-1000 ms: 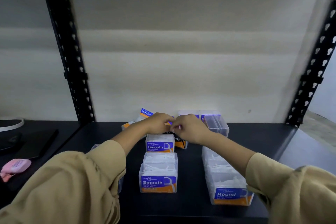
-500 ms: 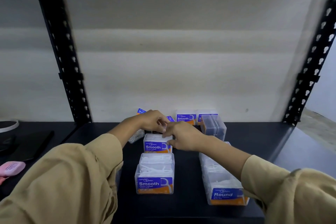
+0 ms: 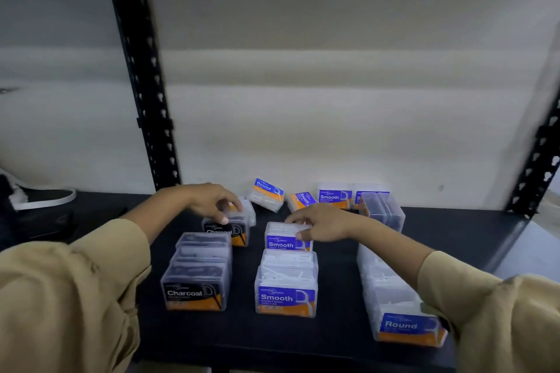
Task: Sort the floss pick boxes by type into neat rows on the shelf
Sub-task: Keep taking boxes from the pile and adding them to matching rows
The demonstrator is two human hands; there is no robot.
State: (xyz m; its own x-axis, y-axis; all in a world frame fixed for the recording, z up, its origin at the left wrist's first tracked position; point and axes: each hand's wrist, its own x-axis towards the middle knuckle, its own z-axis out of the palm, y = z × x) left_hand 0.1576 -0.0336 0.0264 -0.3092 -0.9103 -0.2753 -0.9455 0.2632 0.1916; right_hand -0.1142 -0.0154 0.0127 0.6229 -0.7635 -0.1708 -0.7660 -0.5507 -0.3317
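Three rows of clear floss pick boxes run front to back on the black shelf (image 3: 339, 339): a Charcoal row (image 3: 194, 291) on the left, a Smooth row (image 3: 286, 297) in the middle, a Round row (image 3: 406, 324) on the right. My left hand (image 3: 212, 203) grips a Charcoal box (image 3: 230, 232) from above at the back of the left row. My right hand (image 3: 321, 222) holds the rear Smooth box (image 3: 281, 239) by its top and right side. Loose Round (image 3: 266, 192) and Smooth boxes (image 3: 333, 197) lie against the back wall.
Two dark boxes (image 3: 383, 210) stand turned away at the back right. Black perforated uprights (image 3: 142, 94) frame the shelf left and right (image 3: 539, 172). A white-rimmed dark object (image 3: 45, 197) sits on the neighbouring shelf to the left. A pale wall closes the back.
My hands have parted: the left carried a Charcoal box to the back of the left row, while the right stayed on the rear Smooth box. The view shifted, revealing the Charcoal row.
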